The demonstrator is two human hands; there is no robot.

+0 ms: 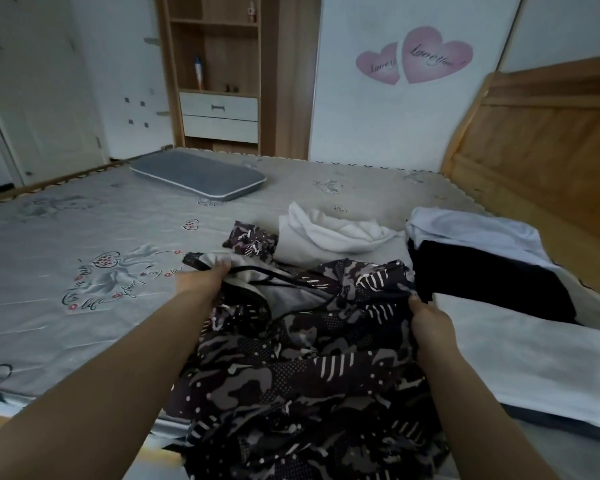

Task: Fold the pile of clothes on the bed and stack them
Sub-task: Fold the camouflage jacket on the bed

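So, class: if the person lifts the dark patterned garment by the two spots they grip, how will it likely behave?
The dark patterned garment lies in soft rumpled folds, so it will probably hang limp and sag between the left hand and right hand. It looks thin, so likely light. Its loose drawcord may dangle.
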